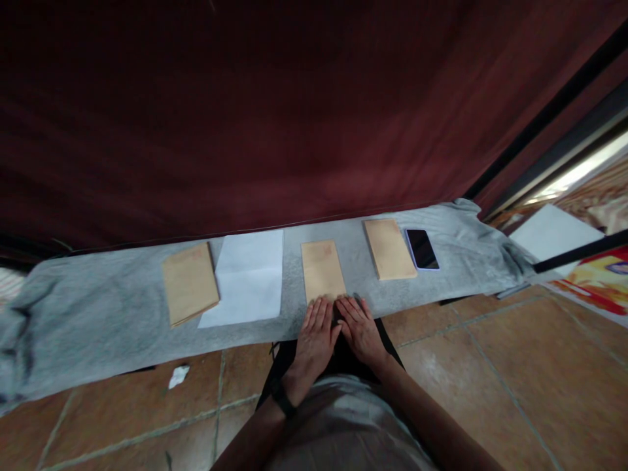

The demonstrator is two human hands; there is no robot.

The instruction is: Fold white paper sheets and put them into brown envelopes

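Observation:
A single brown envelope (322, 265) lies flat in front of me on a grey cloth, its near end under my fingertips. My left hand (316, 332) rests on the left of that end, palm down, with fingers stretched out. Beside it my right hand (359, 327) lies palm down at the right corner, fingers straight, the thumbs close together. Left of the envelope is a white sheet of paper (252, 275) with fold creases. A stack of brown envelopes (190, 281) partly overlaps that sheet. To the right sits another brown envelope stack (390, 248).
A phone (422, 249) with a lilac edge lies right of the right stack. The grey cloth (108, 314) covers a long narrow bench. Behind it hangs a dark red curtain (275, 131). A crumpled white scrap (179, 376) is on the tiled floor (456, 373).

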